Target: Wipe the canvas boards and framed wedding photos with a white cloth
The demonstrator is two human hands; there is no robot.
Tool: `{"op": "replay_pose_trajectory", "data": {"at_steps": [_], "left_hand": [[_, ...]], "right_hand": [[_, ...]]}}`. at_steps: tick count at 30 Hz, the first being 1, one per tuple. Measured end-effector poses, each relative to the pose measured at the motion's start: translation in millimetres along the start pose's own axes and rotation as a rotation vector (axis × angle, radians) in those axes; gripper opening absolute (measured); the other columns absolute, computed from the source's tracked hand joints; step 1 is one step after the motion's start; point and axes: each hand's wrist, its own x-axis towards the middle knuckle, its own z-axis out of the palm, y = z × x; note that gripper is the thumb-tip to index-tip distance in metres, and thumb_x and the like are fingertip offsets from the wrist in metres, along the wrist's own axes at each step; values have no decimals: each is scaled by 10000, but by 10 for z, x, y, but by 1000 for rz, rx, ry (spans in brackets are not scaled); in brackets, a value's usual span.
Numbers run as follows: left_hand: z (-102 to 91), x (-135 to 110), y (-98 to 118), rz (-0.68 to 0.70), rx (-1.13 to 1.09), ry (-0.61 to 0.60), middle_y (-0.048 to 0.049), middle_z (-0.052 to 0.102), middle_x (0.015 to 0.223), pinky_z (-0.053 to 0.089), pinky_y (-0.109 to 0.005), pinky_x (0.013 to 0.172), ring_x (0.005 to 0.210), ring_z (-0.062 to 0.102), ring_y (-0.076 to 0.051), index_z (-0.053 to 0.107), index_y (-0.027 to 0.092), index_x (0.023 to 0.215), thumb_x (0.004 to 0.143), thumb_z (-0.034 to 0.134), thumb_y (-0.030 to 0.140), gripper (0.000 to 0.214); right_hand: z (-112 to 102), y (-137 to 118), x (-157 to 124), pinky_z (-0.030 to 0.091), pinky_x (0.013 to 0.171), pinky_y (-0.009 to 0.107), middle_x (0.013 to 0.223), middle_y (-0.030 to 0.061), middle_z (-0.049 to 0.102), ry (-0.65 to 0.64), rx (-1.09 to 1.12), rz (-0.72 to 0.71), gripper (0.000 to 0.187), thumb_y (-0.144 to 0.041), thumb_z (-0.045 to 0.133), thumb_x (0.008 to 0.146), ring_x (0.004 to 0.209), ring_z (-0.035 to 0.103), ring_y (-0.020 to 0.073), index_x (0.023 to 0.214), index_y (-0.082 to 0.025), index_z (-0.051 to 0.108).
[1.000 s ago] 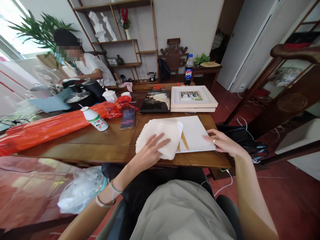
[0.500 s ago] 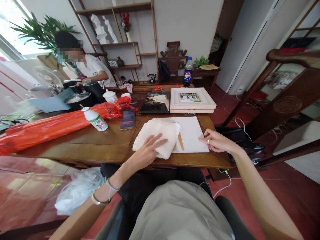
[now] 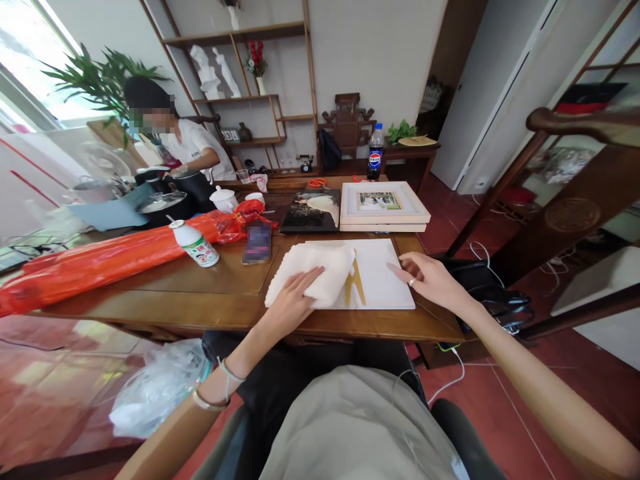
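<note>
A white flat board (image 3: 380, 280) lies on the wooden table (image 3: 200, 293) in front of me. A folded white cloth (image 3: 315, 270) rests on its left part, and my left hand (image 3: 290, 300) lies flat on the cloth with fingers stretched out. Yellow strips (image 3: 355, 283) show on the board just right of the cloth. My right hand (image 3: 425, 280) rests on the board's right edge, fingers extended and holding nothing; a ring shows on one finger.
Stacked white picture frames (image 3: 383, 205) and a dark photo print (image 3: 313, 210) lie beyond the board. A phone (image 3: 257, 241), a small white bottle (image 3: 195, 243) and a long orange plastic bag (image 3: 100, 257) sit to the left. Another person (image 3: 185, 143) works at the far left.
My left hand has pulled the cloth leftward and toward me, exposing more of the yellow strips. My right hand has slid a little inward onto the board. The camera has tilted slightly.
</note>
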Motion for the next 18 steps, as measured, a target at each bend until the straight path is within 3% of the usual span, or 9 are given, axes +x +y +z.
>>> {"op": "replay_pose_trajectory", "data": {"at_steps": [3, 6, 9, 13, 18], "left_hand": [[32, 62, -20, -90, 38, 41, -205, 425, 1451, 483, -485, 938, 1229, 520, -347, 663, 125, 653, 789, 576, 67, 172], [61, 125, -17, -157, 52, 52, -214, 418, 1453, 485, -484, 909, 1238, 507, -355, 685, 116, 733, 821, 577, 118, 139], [83, 178, 20, -214, 33, 58, -196, 432, 1449, 476, -486, 912, 1264, 482, -345, 700, 125, 797, 853, 558, 160, 157], [119, 284, 28, -297, 49, 56, -166, 416, 1468, 467, -496, 914, 1276, 462, -340, 706, 150, 887, 860, 551, 179, 159], [161, 522, -234, -328, 59, 10, -166, 518, 1368, 482, -466, 901, 1165, 528, -329, 686, 142, 1049, 866, 546, 208, 240]], "right_hand": [[167, 19, 167, 408, 1045, 477, 1279, 101, 592, 87, 35, -111, 422, -467, 584, 841, 1196, 549, 269, 1189, -229, 598], [380, 57, 319, 292, 1138, 507, 1443, 115, 472, 54, 48, -90, 488, -475, 557, 862, 1370, 387, 288, 1276, -216, 561], [515, 111, 394, 245, 1158, 532, 1476, 139, 439, -19, 31, -66, 503, -482, 521, 881, 1420, 304, 308, 1284, -185, 571], [542, 156, 396, 219, 1172, 534, 1478, 142, 440, -41, 31, -86, 522, -481, 490, 899, 1436, 271, 301, 1307, -164, 565], [534, 173, 387, 240, 1175, 516, 1454, 125, 477, -2, 55, -84, 507, -490, 469, 915, 1416, 323, 283, 1293, -174, 589]]}}
